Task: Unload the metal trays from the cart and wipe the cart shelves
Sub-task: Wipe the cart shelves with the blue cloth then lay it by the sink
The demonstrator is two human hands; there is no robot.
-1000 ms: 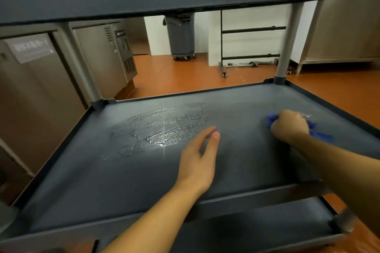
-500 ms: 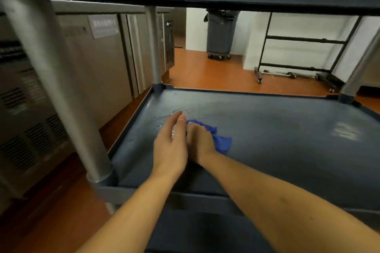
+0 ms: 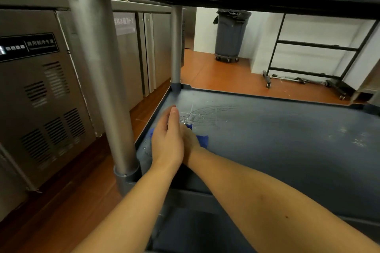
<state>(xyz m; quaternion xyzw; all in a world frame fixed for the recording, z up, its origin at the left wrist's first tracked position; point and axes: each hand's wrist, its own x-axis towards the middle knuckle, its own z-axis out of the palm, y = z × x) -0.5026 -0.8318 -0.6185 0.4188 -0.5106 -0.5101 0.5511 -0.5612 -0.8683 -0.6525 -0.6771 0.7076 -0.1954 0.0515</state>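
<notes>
Reaching to the near-left corner of the shelf (image 3: 267,139), the left hand (image 3: 167,141), fingers straight and holding nothing, covers the right hand (image 3: 190,138), whose grip cannot be told. Under the right hand lies the cloth (image 3: 203,140); wet streaks (image 3: 202,114) lie at 12 o'clock.

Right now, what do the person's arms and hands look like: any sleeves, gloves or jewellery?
Both arms are bare as far up as the picture shows: no sleeve on the left arm or the right arm. The left hand wears no glove, ring or watch. The right hand, half hidden behind it, shows none either.
</notes>
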